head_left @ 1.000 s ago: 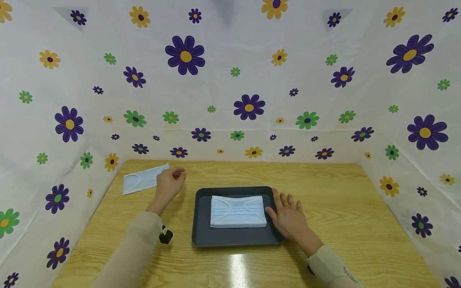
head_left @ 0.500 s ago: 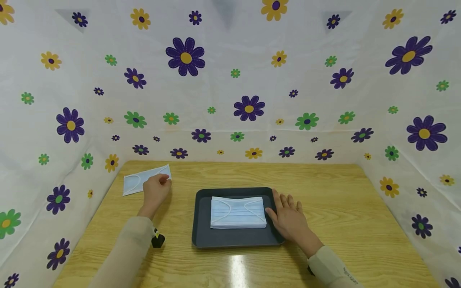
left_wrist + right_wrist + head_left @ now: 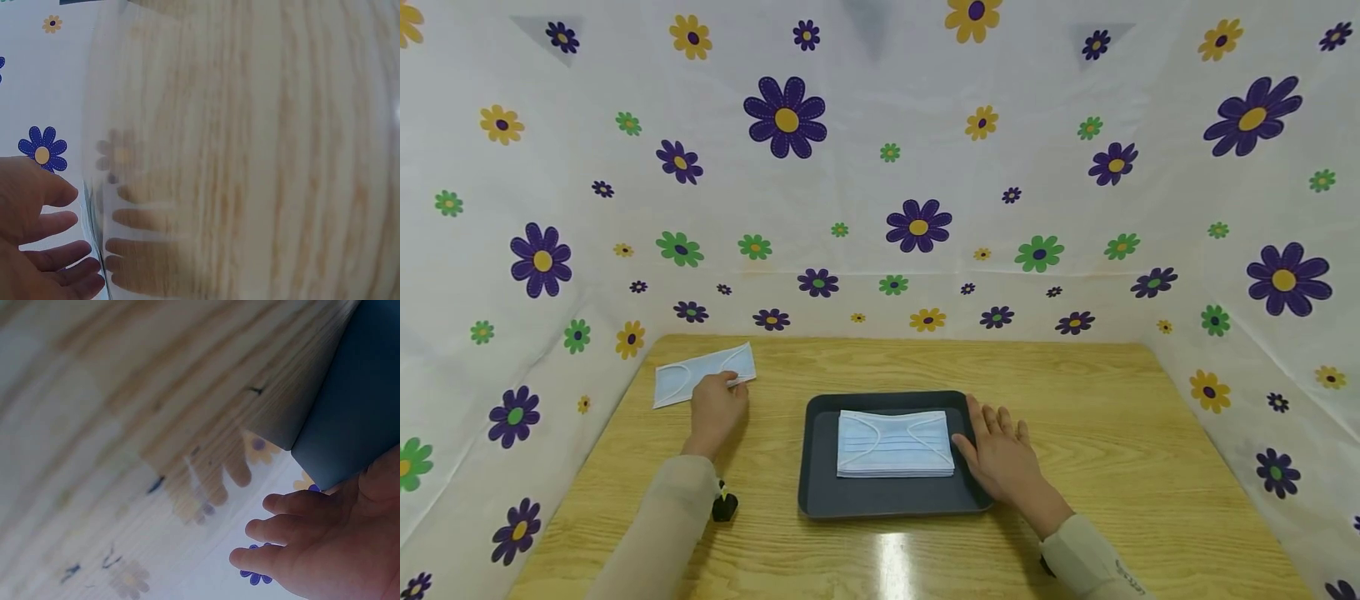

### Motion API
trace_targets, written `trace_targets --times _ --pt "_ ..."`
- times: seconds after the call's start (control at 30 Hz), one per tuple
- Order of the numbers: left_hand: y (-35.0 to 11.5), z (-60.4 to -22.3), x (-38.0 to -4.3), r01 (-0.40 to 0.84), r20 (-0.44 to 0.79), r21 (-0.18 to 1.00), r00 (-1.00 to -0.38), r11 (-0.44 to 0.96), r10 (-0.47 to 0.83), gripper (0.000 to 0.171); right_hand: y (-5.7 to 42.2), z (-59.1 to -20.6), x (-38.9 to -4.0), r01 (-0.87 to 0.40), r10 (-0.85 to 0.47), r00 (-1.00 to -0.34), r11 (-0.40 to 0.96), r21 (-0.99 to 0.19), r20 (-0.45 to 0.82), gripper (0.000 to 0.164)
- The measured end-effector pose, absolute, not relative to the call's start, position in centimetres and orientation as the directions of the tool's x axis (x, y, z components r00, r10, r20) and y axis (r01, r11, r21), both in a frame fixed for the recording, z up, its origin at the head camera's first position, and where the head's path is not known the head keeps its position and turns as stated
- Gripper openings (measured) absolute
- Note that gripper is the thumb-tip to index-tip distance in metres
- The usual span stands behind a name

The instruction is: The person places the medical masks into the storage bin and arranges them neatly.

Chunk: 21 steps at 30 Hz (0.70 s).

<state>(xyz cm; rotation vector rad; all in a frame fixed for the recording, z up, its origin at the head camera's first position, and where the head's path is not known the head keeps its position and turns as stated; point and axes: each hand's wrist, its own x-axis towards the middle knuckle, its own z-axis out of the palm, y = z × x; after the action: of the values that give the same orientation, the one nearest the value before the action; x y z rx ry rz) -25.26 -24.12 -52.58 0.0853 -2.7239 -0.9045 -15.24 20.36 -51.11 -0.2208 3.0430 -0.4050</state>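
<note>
A single light-blue face mask [image 3: 703,367] with white ear loops lies slanted at the table's back left. My left hand [image 3: 718,408] is over its near side, hiding part of it. In the left wrist view the loosely bent fingers [image 3: 65,253] have their tips close to the mask's thin edge [image 3: 95,234]; no pinch shows. A dark grey tray [image 3: 895,498] stands mid-table, bearing a neat stack of blue face masks [image 3: 895,446]. Against the tray's right rim rests my right hand [image 3: 1006,457], its fingers extended; the right wrist view shows it beside the tray wall [image 3: 356,406].
The wooden table [image 3: 1112,433] is glossy and reflects the hands. Flower-print white cloth [image 3: 865,175] closes off the back and both sides. A small black device [image 3: 724,505] hangs at the left wrist.
My left hand has moved left and slightly nearer, from beside the single mask's right end to over its near edge. The right hand and the tray have stayed in place.
</note>
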Motion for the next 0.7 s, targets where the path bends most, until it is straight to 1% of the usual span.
trace_targets --times 0.17,0.2,0.3,0.33,0.37,0.5,0.53,0.63,0.7 --pt "-24.1 -52.5 -25.1 0.062 0.228 0.514 -0.971 0.856 -0.067 0.039 20.4 -51.2 -15.3 -0.135 -0.152 -0.987 0.957 -0.259 -0.049 0.073" --pt "-24.1 -52.4 -25.1 0.079 0.239 0.497 -0.97 0.864 -0.049 0.038 20.4 -51.2 -15.3 -0.133 -0.151 -0.987 0.957 -0.257 -0.052 0.073" --pt "-23.9 -52.4 -24.9 0.13 0.286 0.455 -0.958 0.881 -0.007 0.026 20.3 -51.2 -15.3 -0.13 -0.149 -0.987 0.957 -0.259 -0.057 0.074" --pt "-23.9 -52.4 -24.9 0.141 0.3 0.453 -0.954 0.88 -0.001 0.023 20.3 -51.2 -15.3 -0.129 -0.149 -0.987 0.956 -0.262 -0.057 0.074" --pt "-24.0 -52.5 -25.0 0.151 0.311 0.454 -0.95 0.878 0.003 0.023 20.4 -51.2 -15.3 -0.128 -0.148 -0.987 0.956 -0.265 -0.057 0.073" --pt "-24.4 -52.5 -25.1 0.136 0.286 0.493 -0.958 0.86 -0.013 0.041 20.3 -51.1 -15.2 -0.131 -0.15 -0.987 0.953 -0.274 -0.05 0.072" --pt "-24.5 -52.5 -25.1 0.127 0.276 0.503 -0.961 0.855 -0.02 0.042 20.3 -51.0 -15.2 -0.131 -0.15 -0.987 0.953 -0.272 -0.052 0.072" --pt "-24.8 -52.5 -24.9 0.099 0.244 0.521 -0.969 0.848 -0.037 0.043 20.3 -51.0 -15.2 -0.132 -0.152 -0.987 0.956 -0.263 -0.056 0.072" --pt "-24.9 -52.5 -24.8 0.085 0.241 0.521 -0.969 0.849 -0.051 0.038 20.3 -51.0 -15.2 -0.13 -0.151 -0.987 0.957 -0.261 -0.06 0.073"
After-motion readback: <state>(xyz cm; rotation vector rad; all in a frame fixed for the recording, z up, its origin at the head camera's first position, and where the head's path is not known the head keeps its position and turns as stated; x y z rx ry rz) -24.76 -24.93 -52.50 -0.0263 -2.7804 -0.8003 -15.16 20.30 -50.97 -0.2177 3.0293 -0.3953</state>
